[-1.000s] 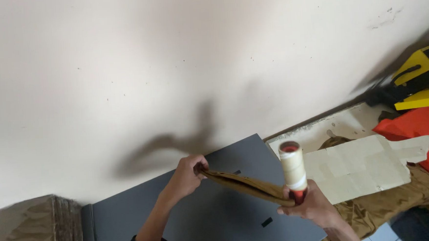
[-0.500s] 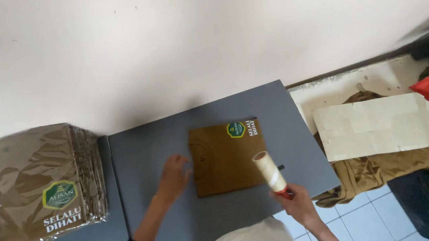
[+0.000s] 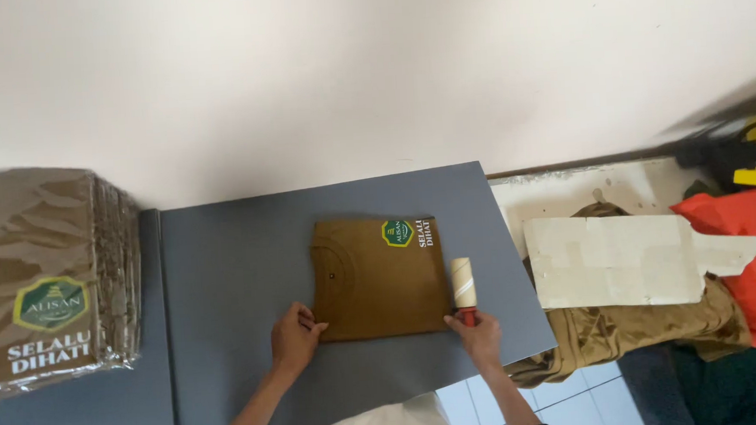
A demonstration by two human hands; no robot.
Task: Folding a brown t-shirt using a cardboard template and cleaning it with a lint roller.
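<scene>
Head view: left hand flat on folded shirt; right hand grips lint roller.

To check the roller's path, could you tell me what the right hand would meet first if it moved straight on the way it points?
Most likely the folded brown garment: the right hand points its lint roller up along the garment's right edge.

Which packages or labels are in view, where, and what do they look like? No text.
Wrapped stack: far left, brown blocky bundle in clear film, green-and-yellow hexagon badge, white lettering.
Folded shirt: centre of grey board, brown; small green hexagon badge with white lettering at its top right corner.
No screens or signs.
</scene>
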